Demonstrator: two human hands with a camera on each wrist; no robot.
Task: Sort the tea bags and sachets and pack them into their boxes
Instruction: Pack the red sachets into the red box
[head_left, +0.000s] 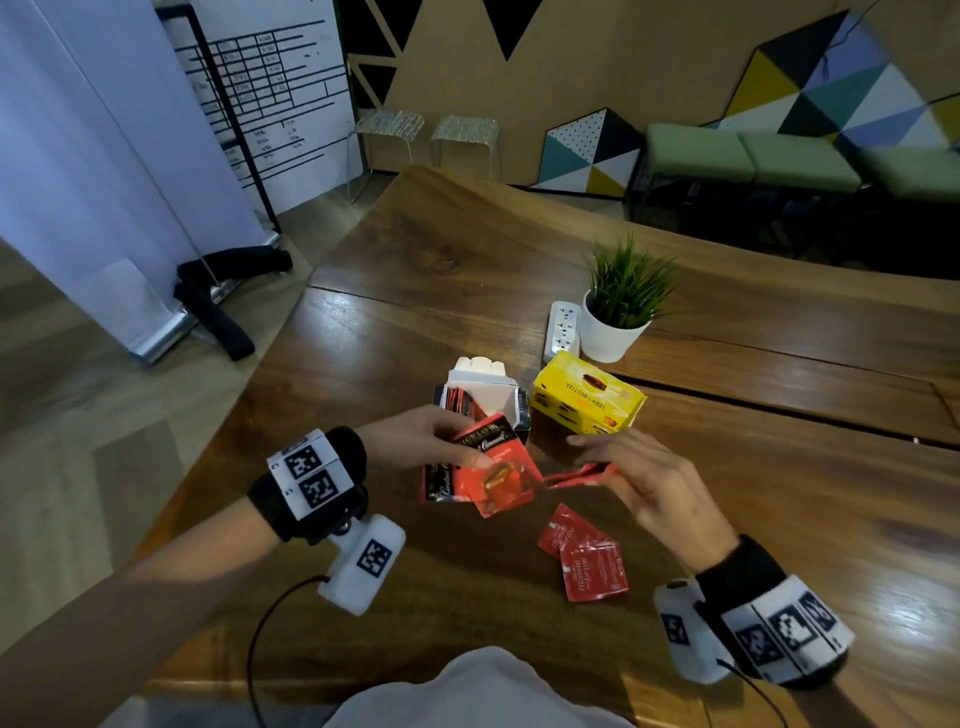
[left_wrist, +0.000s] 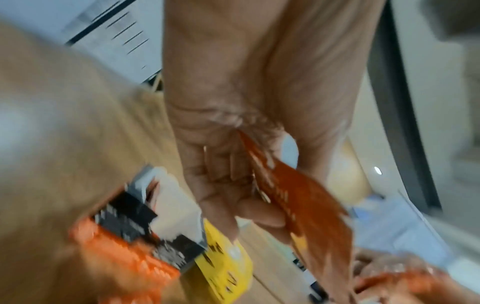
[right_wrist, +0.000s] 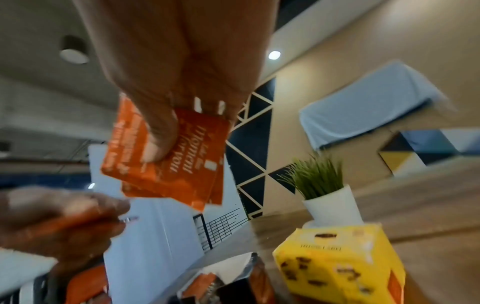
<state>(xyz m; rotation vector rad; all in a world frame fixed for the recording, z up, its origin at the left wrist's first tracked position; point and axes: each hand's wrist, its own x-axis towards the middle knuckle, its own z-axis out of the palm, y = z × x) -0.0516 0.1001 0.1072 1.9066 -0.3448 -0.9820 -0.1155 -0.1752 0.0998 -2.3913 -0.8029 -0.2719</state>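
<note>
Tea sachets, red, lie and are held at the near middle of a long wooden table (head_left: 727, 467). Largest on the table after that surface is a potted green plant in a white pot (head_left: 613, 332), far right of the work area, with a white power strip (head_left: 563, 330) touching or just beside its left flank.

Boxes, two. The yellow box (head_left: 587, 397), printed "YELLOW LABEL", lies closed just near of the pot. The black-and-red box (head_left: 480, 402) stands just left of it, its white top flaps raised; red packets show at the left of its opening, their number not countable.

Hands, two, both over the table just near of the boxes. The left hand (head_left: 415, 434) pinches a fan of red sachets (head_left: 498, 467) between thumb and fingers, in front of the black-and-red box; at least two overlap, and the exact count is unclear. The right hand (head_left: 644, 475) holds a thin stack of red sachets (right_wrist: 168, 158), seen edge-on from the head view; the right wrist view shows the thumb pressed across their face and at least two layered edges, printed "moment for you".

Loose sachets, two (head_left: 584, 558): they overlap one another flat on the wood, near of the right hand and apart from both boxes.

The left wrist view is blurred; it shows curled fingers (left_wrist: 221, 185) closed on a red sachet.
</note>
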